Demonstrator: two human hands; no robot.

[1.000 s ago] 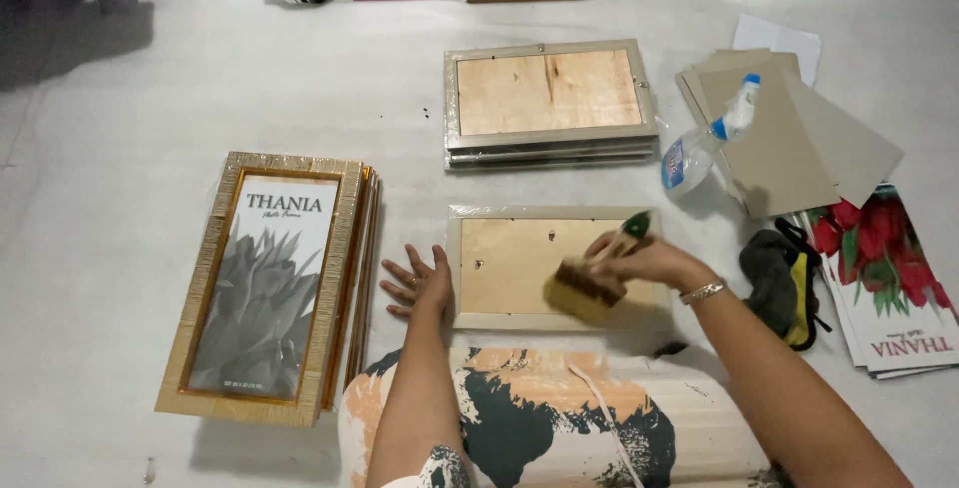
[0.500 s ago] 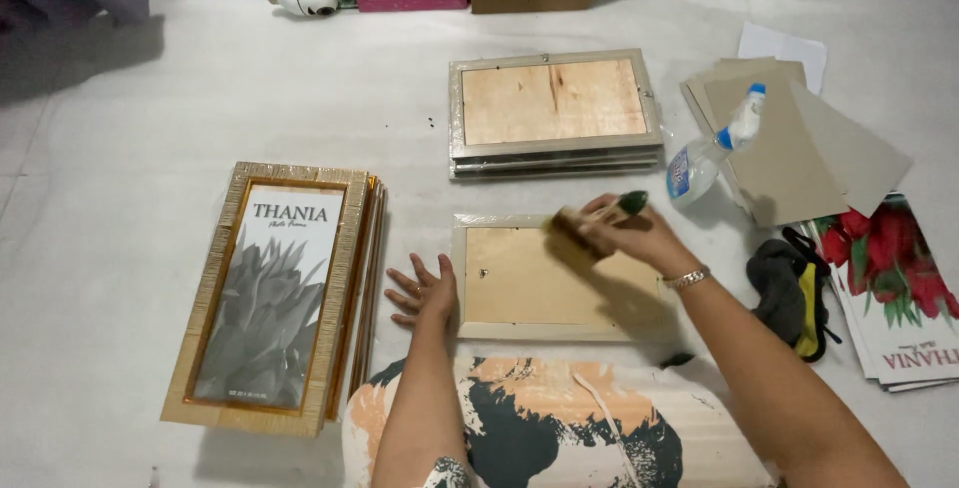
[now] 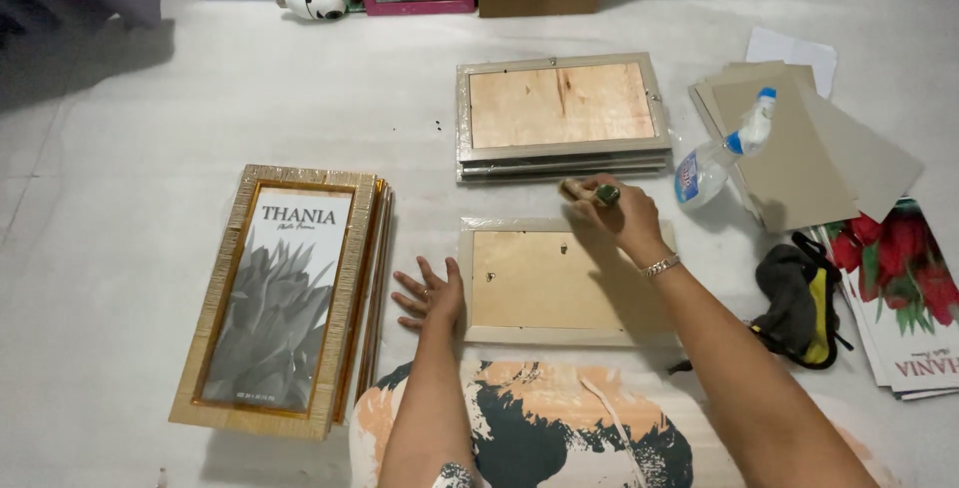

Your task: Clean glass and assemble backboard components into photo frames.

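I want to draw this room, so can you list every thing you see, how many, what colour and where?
Face-down picture frame with tan board back: one, pale, centre.
Stack of face-down frames: several, grey-beige, behind it.
Stack of gold frames with grey plant print: several, left.
Clear spray bottle, blue nozzle: one, right.
Brown cardboard sheets: several, right.
Dark cloth with yellow: one, right.
Red flower prints: stack, far right.
Left hand: flat by the frame.
Right hand: holding a small brush.

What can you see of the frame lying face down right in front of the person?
The face-down frame lies flat on the white floor, its long side across the view. A pale, glossy border surrounds a light wooden backing board. The left hand rests at its left edge; the right hand, holding a small brush, is over its upper right corner.
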